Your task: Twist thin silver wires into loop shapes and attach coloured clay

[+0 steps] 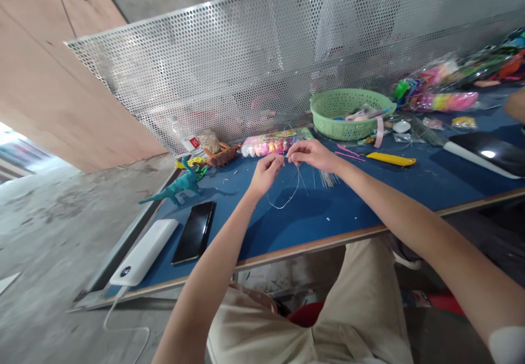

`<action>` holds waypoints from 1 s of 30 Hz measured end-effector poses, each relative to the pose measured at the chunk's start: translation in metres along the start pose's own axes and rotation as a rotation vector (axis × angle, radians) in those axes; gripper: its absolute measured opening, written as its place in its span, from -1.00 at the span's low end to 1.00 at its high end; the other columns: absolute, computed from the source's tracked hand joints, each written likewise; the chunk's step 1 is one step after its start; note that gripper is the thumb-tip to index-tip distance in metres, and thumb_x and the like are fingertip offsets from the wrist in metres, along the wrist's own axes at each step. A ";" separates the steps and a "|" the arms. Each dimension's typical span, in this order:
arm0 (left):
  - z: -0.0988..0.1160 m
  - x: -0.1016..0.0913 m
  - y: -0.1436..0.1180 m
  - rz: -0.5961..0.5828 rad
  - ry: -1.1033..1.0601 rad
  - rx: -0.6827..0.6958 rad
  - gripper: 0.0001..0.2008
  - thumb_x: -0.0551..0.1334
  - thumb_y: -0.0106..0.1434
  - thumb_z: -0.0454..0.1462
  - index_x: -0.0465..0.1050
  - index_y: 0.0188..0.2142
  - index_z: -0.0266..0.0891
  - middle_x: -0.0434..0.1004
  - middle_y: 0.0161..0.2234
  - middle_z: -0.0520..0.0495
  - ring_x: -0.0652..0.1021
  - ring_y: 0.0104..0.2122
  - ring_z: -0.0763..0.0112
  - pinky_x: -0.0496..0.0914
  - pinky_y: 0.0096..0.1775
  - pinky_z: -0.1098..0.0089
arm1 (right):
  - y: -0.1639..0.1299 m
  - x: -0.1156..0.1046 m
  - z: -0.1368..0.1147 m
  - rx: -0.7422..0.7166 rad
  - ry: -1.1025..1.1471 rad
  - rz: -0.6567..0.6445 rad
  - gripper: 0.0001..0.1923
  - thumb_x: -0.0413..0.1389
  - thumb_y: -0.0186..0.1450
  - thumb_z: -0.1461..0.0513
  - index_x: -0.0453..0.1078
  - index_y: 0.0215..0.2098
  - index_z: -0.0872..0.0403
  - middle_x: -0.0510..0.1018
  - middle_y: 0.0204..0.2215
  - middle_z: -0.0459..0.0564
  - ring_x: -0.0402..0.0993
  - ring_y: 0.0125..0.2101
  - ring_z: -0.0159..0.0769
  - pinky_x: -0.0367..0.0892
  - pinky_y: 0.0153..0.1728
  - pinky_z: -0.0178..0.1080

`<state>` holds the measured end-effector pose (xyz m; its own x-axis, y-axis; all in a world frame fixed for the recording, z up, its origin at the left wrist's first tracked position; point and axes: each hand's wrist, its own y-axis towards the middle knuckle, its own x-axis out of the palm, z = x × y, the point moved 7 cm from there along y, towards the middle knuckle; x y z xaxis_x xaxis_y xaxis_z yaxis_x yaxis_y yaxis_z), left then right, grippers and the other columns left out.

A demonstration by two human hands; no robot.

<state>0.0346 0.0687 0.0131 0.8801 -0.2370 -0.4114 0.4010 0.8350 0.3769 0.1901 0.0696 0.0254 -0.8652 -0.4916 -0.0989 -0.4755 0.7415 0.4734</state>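
Above the blue table (311, 219), my left hand (266, 173) is closed in a pinch on a thin silvery wire (280, 207). The wire bends into a loop below the hands and another above them. My right hand (311, 154) pinches the same wire close by, thumb and forefinger together; the fingertips nearly meet. Loose wire ends stick out under the fingers. Behind the right hand lies a bundle of thin wires (328, 180), partly hidden by it. A clear bag of pink and orange pieces (268, 146) lies just behind both hands.
A teal dinosaur figure (180, 184), black phone (193, 232) and white power bank (144, 252) with a cable are at left. A yellow cutter (391, 159), green basket (350, 130) and dark device (488, 150) stand right. Perforated metal panel (229, 57) backs the table. Another person's hand (515, 105) shows far right.
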 end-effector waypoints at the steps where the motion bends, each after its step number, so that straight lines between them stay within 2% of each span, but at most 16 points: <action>1: 0.000 0.001 0.000 -0.008 -0.011 0.008 -0.62 0.11 0.43 0.04 0.36 -0.34 -0.19 0.09 -0.59 0.11 0.17 -0.60 0.51 0.12 -0.53 0.42 | 0.000 0.001 0.001 -0.009 0.009 0.014 -0.77 0.35 0.27 0.09 0.57 -0.22 0.05 0.59 -0.37 -0.07 0.44 -0.40 -0.39 0.36 -0.31 -0.26; 8: 0.013 -0.010 -0.004 0.045 0.082 0.128 -0.61 0.17 0.41 0.01 0.43 -0.38 -0.24 0.29 -0.51 0.05 0.27 -0.50 0.49 0.17 -0.43 0.41 | 0.001 0.007 -0.001 -0.088 0.072 0.020 -0.78 0.33 0.30 0.09 0.47 -0.24 0.03 0.53 -0.42 -0.14 0.44 -0.46 -0.40 0.37 -0.37 -0.28; 12: 0.011 -0.009 -0.003 0.011 0.039 0.103 -0.60 0.19 0.40 0.03 0.43 -0.38 -0.24 0.26 -0.51 0.06 0.24 -0.51 0.50 0.12 -0.43 0.41 | 0.000 0.006 0.000 -0.120 0.102 0.055 -0.80 0.35 0.28 0.12 0.47 -0.27 0.02 0.51 -0.40 -0.15 0.43 -0.45 -0.43 0.37 -0.39 -0.29; 16: 0.001 -0.001 -0.002 -0.077 -0.218 -0.016 -0.62 0.27 0.34 0.03 0.41 -0.39 -0.23 0.08 -0.58 0.12 0.11 -0.57 0.53 0.00 -0.48 0.42 | 0.000 0.008 -0.003 -0.112 0.043 0.069 -0.75 0.37 0.25 0.06 0.48 -0.30 0.02 0.52 -0.38 -0.13 0.40 -0.45 -0.44 0.35 -0.40 -0.30; 20: -0.002 0.014 -0.008 -0.255 -0.615 -0.156 -0.66 0.36 0.25 -0.05 0.36 -0.43 -0.23 -0.06 -0.59 0.15 0.06 -0.58 0.55 0.04 -0.46 0.43 | -0.001 0.004 -0.016 -0.149 -0.083 0.127 -0.64 0.37 0.22 -0.03 0.45 -0.27 0.03 0.53 -0.34 -0.09 0.39 -0.43 -0.41 0.36 -0.41 -0.31; 23: -0.001 0.023 -0.017 -0.394 -0.817 -0.245 -0.63 0.39 0.19 -0.11 0.27 -0.51 -0.24 -0.11 -0.60 0.15 0.07 -0.58 0.54 0.10 -0.44 0.41 | -0.003 -0.010 -0.034 -0.250 -0.131 0.259 -0.47 0.41 0.18 -0.02 0.41 0.01 -0.05 0.53 -0.08 -0.04 0.40 -0.38 -0.42 0.39 -0.42 -0.33; 25: -0.001 0.024 -0.021 -0.443 -0.864 -0.273 -0.62 0.39 0.17 -0.14 0.24 -0.55 -0.24 -0.13 -0.61 0.14 0.08 -0.58 0.54 0.12 -0.43 0.40 | -0.005 -0.018 -0.045 -0.300 -0.133 0.304 -0.33 0.41 0.20 -0.01 0.32 0.20 -0.14 0.47 0.09 -0.01 0.43 -0.35 -0.41 0.42 -0.42 -0.33; 26: -0.002 0.024 -0.022 -0.457 -0.868 -0.281 -0.62 0.38 0.17 -0.15 0.23 -0.56 -0.24 -0.13 -0.61 0.14 0.09 -0.58 0.53 0.13 -0.42 0.39 | -0.006 -0.019 -0.049 -0.309 -0.138 0.292 -0.31 0.39 0.22 -0.01 0.31 0.24 -0.16 0.45 0.15 0.00 0.45 -0.33 -0.41 0.44 -0.41 -0.32; 28: -0.004 0.022 -0.023 -0.469 -0.864 -0.291 -0.63 0.36 0.16 -0.18 0.21 -0.57 -0.24 -0.12 -0.61 0.12 0.12 -0.57 0.52 0.15 -0.41 0.38 | -0.006 -0.015 -0.053 -0.284 -0.153 0.193 -0.42 0.36 0.26 0.00 0.40 0.20 -0.12 0.49 0.15 0.02 0.49 -0.31 -0.38 0.48 -0.37 -0.29; 30: -0.006 0.020 -0.022 -0.465 -0.863 -0.298 -0.65 0.36 0.15 -0.20 0.21 -0.57 -0.24 -0.10 -0.60 0.11 0.15 -0.57 0.51 0.16 -0.40 0.37 | -0.006 -0.007 -0.054 -0.247 -0.168 0.088 -0.60 0.30 0.33 0.00 0.54 0.06 -0.02 0.61 -0.01 0.02 0.52 -0.34 -0.37 0.51 -0.33 -0.25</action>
<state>0.0422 0.0479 -0.0084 0.5840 -0.7472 0.3173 0.7733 0.6310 0.0626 0.2081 0.0441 0.0702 -0.9253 -0.3330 -0.1814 -0.3622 0.6343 0.6830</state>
